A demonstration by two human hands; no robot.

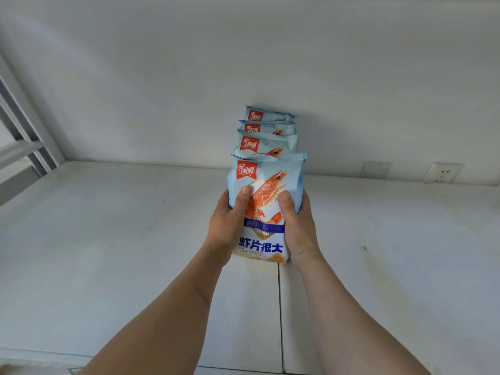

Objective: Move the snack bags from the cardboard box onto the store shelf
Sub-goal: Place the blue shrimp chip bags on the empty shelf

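White shelf board (108,239) and a pale back wall fill the view. Three snack bags (266,140) are already stood upright in a row running back toward the wall. A fourth bag (266,185) is held upright at the front of that row by the left hand (226,220) and right hand (296,226), thumbs pressed on its face and fingers wrapped behind (hidden). Its release is judged to be left; the cardboard box is not seen, so the remaining count cannot be told.
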